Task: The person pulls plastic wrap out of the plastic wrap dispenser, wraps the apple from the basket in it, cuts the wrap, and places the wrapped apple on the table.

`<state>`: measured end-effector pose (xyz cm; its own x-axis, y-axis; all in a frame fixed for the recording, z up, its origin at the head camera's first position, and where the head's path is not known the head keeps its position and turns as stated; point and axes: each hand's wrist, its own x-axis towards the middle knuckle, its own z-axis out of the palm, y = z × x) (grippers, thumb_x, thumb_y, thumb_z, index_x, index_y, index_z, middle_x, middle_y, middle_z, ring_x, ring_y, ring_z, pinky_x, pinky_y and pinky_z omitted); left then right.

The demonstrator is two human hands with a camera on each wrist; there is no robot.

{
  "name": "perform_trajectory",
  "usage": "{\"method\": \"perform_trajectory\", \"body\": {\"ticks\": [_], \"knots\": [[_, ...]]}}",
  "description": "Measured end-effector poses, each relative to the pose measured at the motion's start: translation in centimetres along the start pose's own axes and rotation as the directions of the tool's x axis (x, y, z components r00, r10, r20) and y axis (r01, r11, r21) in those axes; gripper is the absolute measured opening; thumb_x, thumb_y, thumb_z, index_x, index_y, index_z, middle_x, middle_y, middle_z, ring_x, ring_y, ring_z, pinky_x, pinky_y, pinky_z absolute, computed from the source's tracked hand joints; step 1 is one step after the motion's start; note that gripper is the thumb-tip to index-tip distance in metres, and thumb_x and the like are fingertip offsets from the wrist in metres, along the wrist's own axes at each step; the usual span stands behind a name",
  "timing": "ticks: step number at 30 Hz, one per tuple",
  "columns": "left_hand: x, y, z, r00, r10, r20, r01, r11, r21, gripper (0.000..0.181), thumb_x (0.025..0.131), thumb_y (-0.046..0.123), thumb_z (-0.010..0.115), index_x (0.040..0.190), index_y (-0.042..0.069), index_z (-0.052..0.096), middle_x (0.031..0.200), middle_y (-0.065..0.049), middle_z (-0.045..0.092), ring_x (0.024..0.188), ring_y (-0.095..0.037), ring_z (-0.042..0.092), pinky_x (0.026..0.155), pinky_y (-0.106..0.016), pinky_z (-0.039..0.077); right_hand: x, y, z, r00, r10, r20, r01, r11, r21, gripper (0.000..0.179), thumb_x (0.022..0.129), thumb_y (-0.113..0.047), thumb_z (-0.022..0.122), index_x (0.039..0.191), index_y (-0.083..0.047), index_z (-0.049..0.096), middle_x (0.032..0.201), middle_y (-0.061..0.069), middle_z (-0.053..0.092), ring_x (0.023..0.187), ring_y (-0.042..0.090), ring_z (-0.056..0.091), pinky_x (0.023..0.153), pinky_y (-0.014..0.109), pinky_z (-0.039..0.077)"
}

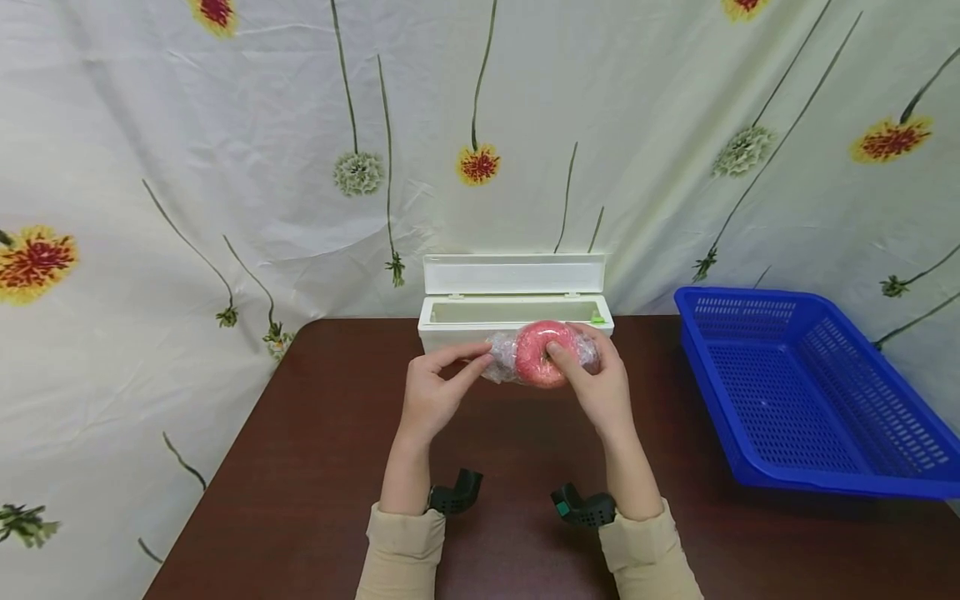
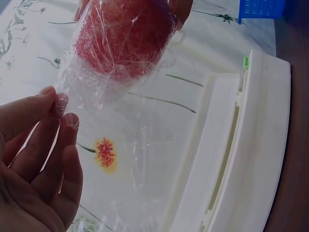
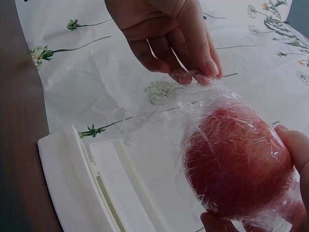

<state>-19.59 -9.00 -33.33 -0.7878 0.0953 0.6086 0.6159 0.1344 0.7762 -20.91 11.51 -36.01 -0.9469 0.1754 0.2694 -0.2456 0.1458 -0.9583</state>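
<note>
A red apple (image 1: 534, 363) is wrapped in clear plastic film, held up in front of the white box. My right hand (image 1: 602, 382) grips the apple, its thumb on top near the stem and its fingers behind. Loose film (image 1: 501, 358) bunches out on the apple's left side. Thumb and fingertips of my left hand (image 1: 435, 392) pinch the end of that film, as the left wrist view also shows. In the right wrist view the film stretches between the apple (image 3: 239, 164) and the left hand (image 3: 178, 38).
At the table's back edge stands a long white box (image 1: 442, 333) with its lid (image 1: 515, 274) raised and a small green piece (image 1: 597, 318) at its right. A blue perforated basket (image 1: 738, 471) sits on the right of the brown table (image 1: 300, 483). A flowered cloth (image 1: 262, 125) hangs behind.
</note>
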Motion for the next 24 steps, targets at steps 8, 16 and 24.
{"method": "perform_trajectory", "body": {"ticks": [8, 16, 24], "knots": [[0.1, 0.4, -0.3, 0.998, 0.009, -0.056, -0.005, 0.998, 0.068, 0.012, 0.081, -0.007, 0.068, 0.093, -0.010, 0.070, 0.086, -0.020, 0.069, 0.074, -0.016, 0.061, 0.064, -0.019, 0.047, 0.1, 0.1, -0.4, 1.000, 0.015, 0.015, -0.015, 1.000, 0.009, 0.045, 0.083, -0.024, 0.072, 0.123, -0.009, 0.057, 0.117, 0.010, 0.056, 0.101, 0.019, 0.051, 0.077, 0.026, 0.048], [0.1, -0.9, -0.8, 0.993, -0.016, -0.114, 0.023, 0.998, 0.066, 0.011, 0.083, -0.006, 0.067, 0.093, -0.010, 0.069, 0.086, -0.021, 0.068, 0.076, -0.015, 0.061, 0.065, -0.022, 0.047, 0.3, 0.3, -1.2, 0.999, 0.010, 0.039, -0.012, 0.997, 0.072, 0.040, 0.084, -0.015, 0.070, 0.120, -0.004, 0.059, 0.107, 0.008, 0.060, 0.094, 0.016, 0.053, 0.074, 0.022, 0.047], [0.1, -3.7, -0.9, 0.991, 0.007, -0.137, -0.001, 0.999, 0.048, 0.015, 0.085, 0.009, 0.069, 0.096, -0.001, 0.071, 0.088, -0.012, 0.070, 0.077, -0.016, 0.062, 0.065, -0.023, 0.048, 0.5, 0.6, -2.1, 0.994, -0.041, 0.097, 0.029, 0.993, 0.115, 0.033, 0.087, -0.011, 0.066, 0.117, 0.001, 0.058, 0.100, 0.000, 0.061, 0.092, 0.016, 0.055, 0.075, 0.024, 0.049]]}}
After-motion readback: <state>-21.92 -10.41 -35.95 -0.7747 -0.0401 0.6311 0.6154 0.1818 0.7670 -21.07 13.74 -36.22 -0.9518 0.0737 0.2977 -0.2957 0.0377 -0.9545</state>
